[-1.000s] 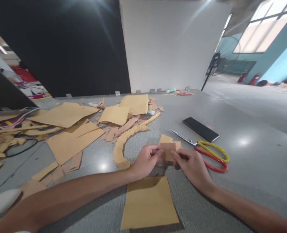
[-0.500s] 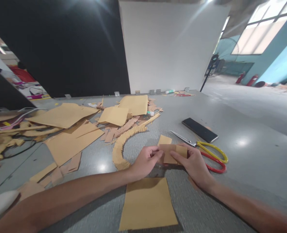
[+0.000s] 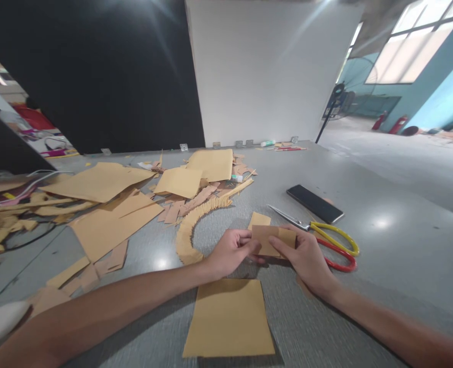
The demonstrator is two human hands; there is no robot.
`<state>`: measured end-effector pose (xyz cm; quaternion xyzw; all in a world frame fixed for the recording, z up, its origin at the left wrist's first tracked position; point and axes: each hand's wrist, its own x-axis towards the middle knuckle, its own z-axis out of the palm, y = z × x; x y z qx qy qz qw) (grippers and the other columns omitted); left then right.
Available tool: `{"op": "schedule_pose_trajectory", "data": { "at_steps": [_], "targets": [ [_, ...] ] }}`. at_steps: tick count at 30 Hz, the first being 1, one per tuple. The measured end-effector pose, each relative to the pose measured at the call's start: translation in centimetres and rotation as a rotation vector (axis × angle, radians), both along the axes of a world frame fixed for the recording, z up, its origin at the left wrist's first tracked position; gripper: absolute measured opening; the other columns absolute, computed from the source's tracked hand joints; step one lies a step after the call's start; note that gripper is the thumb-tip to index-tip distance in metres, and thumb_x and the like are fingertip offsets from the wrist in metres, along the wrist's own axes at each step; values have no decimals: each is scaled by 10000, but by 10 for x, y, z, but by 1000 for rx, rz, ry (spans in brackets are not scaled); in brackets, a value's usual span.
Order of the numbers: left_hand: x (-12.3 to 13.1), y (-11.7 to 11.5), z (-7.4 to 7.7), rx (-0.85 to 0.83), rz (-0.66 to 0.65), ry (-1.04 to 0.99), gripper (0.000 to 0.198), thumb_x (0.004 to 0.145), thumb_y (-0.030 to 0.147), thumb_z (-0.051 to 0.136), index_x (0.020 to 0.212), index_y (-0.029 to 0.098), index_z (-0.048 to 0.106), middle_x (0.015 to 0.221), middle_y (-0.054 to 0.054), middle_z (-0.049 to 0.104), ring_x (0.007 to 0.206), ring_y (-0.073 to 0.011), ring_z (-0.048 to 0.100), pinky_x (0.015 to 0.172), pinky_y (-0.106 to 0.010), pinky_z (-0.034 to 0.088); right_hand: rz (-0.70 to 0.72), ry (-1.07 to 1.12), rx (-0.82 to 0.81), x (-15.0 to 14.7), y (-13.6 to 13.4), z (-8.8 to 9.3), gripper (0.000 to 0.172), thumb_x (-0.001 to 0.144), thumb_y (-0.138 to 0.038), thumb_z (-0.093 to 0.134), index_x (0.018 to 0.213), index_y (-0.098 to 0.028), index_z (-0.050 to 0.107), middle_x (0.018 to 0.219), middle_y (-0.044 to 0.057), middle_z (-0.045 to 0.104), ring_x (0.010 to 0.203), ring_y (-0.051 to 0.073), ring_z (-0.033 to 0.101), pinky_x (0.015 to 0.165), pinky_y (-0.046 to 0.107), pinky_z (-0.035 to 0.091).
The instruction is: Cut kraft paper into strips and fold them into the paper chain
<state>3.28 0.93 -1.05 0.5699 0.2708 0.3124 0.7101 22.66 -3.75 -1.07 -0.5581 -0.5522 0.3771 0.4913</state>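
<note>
L hand (image 3: 228,254): seen bare | R hand (image 3: 311,261): likewise bared | L forearm (image 3: 134,291), behind L hand: uncovered, slim nr hand, widened further back | R forearm (image 3: 379,318), behind R hand: uncovered, slim, outline blurred farther fr. hand

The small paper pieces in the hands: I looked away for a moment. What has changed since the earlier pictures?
The yellowish part of the small paper pieces now shows farther to the right, by the right hand; whether it slid or unfolded, I can't tell. Neither hand visibly let go. The left hand, scissors and phone stayed put.
</note>
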Motion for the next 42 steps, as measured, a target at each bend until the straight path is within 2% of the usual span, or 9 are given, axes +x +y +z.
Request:
{"op": "schedule_pose_trajectory", "data": {
  "at_steps": [7, 13, 20, 25, 31, 34, 42],
  "targets": [
    [0, 0, 2, -49, -14, -39, 408, 851, 492, 756, 1012, 117, 750, 887, -86, 720, 768, -218, 750, 824, -390, 612, 7, 22, -2, 0, 0, 0, 267, 844, -442, 749, 952, -203, 698, 855, 26, 748, 754, 212, 703, 667, 302, 575],
    [0, 0, 3, -38, -14, -42, 409, 831, 522, 764, 835, 117, 709, 769, -41, 660, 747, -212, 741, 801, -366, 613, 3, 36, -14, 0, -1, 2, 257, 836, -432, 759, 938, -204, 697, 839, 22, 743, 752, 209, 699, 671, 300, 571],
    [-1, 0, 1, -30, -36, -23, 445, 883, 511, 718, 1048, 97, 724, 893, -93, 718, 787, -241, 765, 808, -382, 606, -5, 57, -27, 0, 0, 1, 285, 813, -438, 788, 925, -192, 696, 824, 27, 740, 741, 208, 693, 660, 299, 564],
    [-1, 0, 5, -1, -60, -38, 479, 874, 478, 744, 1165, 98, 725, 1012, -149, 754, 794, -223, 756, 805, -361, 605, -6, 64, -25, 0, 1, 0, 296, 810, -442, 792, 933, -189, 698, 834, 34, 744, 757, 215, 698, 671, 304, 569],
    [-1, 0, 3, 34, -51, -20, 488, 850, 472, 772, 1170, 105, 736, 1080, -165, 758, 790, -205, 752, 792, -332, 607, 7, 62, -19, 0, 1, 1, 282, 815, -434, 788, 925, -192, 694, 837, 30, 743, 754, 208, 697, 668, 293, 564],
    [0, 0, 1, 45, -36, -13, 475, 860, 464, 765, 1172, 107, 733, 1056, -159, 765, 775, -194, 752, 774, -311, 606, 22, 82, -30, 0, 0, 1, 279, 815, -431, 786, 923, -193, 688, 828, 26, 740, 748, 208, 702, 666, 294, 569],
    [1, -1, 2, 26, -20, -21, 508, 846, 490, 770, 1156, 90, 720, 963, -158, 767, 757, -218, 754, 771, -341, 607, 22, 141, -63, -1, 0, 2, 329, 832, -474, 763, 977, -188, 692, 871, 48, 758, 737, 216, 706, 681, 321, 583]
  ]
}}
